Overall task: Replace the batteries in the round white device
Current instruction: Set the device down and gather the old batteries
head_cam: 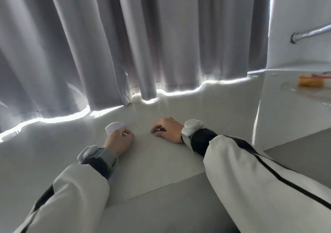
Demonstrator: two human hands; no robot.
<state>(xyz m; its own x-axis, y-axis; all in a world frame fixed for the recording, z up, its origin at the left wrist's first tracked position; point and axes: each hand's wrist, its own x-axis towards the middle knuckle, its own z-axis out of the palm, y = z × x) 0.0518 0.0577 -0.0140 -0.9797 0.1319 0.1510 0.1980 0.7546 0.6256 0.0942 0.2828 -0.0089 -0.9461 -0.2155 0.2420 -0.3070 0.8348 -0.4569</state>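
Note:
The round white device (114, 126) lies on the white ledge (161, 157) just beyond my left hand (119, 139), whose fingers curl against its near edge. To the right, my right hand (167, 130) rests on the ledge with fingers closed over a small dark and silvery object (160, 129) that looks like a battery. The two hands are a short gap apart. Both wrists wear white sensor bands over grey and dark cuffs.
A grey curtain (125, 44) hangs at the back, with bright light leaking under its hem. A white wall stands at the right with a metal rail (311, 33). An orange object (308, 82) lies on a white shelf at far right. Grey floor shows below the ledge.

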